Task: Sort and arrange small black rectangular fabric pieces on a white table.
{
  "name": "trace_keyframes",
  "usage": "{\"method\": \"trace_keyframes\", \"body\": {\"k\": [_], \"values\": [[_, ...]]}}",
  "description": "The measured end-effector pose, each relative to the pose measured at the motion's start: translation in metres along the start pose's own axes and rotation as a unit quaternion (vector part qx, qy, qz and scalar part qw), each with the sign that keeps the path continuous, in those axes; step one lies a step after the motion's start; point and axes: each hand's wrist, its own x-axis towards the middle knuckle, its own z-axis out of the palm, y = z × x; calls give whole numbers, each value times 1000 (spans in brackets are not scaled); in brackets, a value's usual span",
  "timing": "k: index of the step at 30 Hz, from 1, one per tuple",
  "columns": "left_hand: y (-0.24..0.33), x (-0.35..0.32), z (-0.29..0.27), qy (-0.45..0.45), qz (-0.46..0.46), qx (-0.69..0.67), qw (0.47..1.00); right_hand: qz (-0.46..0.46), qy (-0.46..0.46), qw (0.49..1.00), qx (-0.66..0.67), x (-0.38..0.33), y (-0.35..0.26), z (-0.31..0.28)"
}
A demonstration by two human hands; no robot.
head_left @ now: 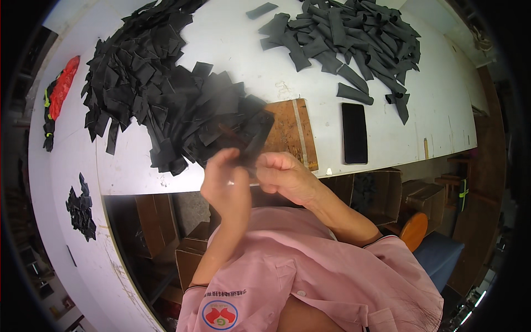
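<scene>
At the table's front edge my left hand (225, 182) and my right hand (285, 176) are close together, fingers bent and pinched. Between the fingertips is a black fabric piece (250, 164), blurred and mostly hidden by the hands. Just beyond them a heap of flat black fabric pieces (204, 119) spreads to the far left. Part of the heap overlaps a brown wooden board (293, 130) that lies in front of my right hand. At the far right is a pile of rolled, tube-like dark grey fabric pieces (354, 39).
A black phone (354, 134) lies on the white table (232, 33) right of the board. On the left stretch are a red bundle (64, 86) and a small black fabric heap (82, 213). Cardboard boxes (381, 193) and a round orange seat (414, 232) stand below the table.
</scene>
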Motion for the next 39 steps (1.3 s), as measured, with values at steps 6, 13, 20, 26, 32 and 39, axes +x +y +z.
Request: {"method": "trace_keyframes", "body": {"k": [6, 13, 20, 26, 32, 39], "values": [[16, 11, -15, -142, -172, -244, 944, -50, 71, 994, -66, 3, -6, -15], [48, 5, -31, -297, -239, -399, 834, -164, -17, 982, -86, -5, -17, 10], [40, 8, -13, -1, 158, -11, 987, -270, 55, 896, -347, -2, -43, 44], [69, 41, -23, -69, -192, -458, 865, -192, 65, 895, -396, 20, -77, 65], [66, 68, -28, -244, -276, -751, 548, -58, 5, 957, -283, 39, -95, 59], [-27, 46, -16, -184, -408, -719, 532, 53, 41, 983, -168, 60, -39, -14]]}}
